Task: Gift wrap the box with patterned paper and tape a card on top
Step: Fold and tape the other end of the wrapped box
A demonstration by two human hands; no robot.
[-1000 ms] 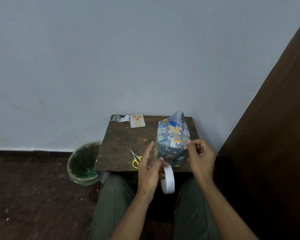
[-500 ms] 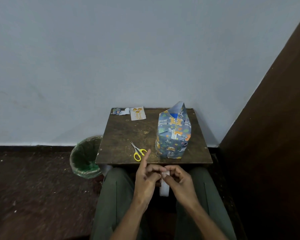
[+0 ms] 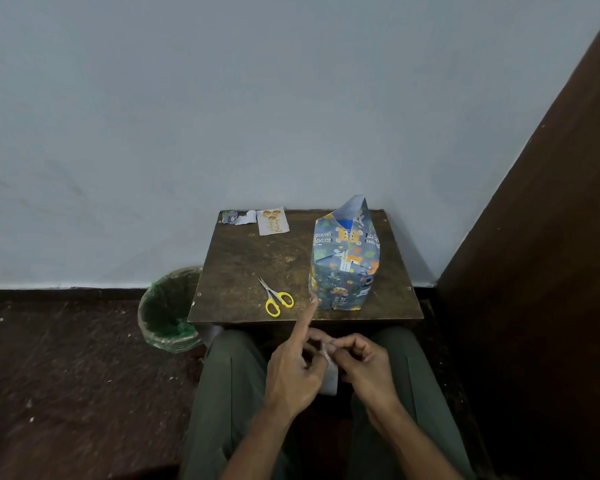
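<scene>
The box (image 3: 345, 268), wrapped in blue animal-patterned paper, stands upright on the right half of the small brown table (image 3: 243, 258); its top flaps stick up unfolded. A white card (image 3: 273, 220) with orange figures lies at the table's back edge. Over my lap, my left hand (image 3: 297, 368) holds a white tape roll (image 3: 329, 375), index finger pointing up toward the box. My right hand (image 3: 362, 363) pinches at the top of the roll beside it. Most of the roll is hidden between my hands.
Yellow-handled scissors (image 3: 277, 298) lie near the table's front edge, left of the box. Paper scraps (image 3: 238, 217) sit at the back left corner. A green-lined bin (image 3: 168, 311) stands on the floor to the left. A dark wooden panel (image 3: 541, 271) rises on the right.
My right hand left the box's side and came down to the tape roll over my lap. Both hands now work at the roll. The box stands alone.
</scene>
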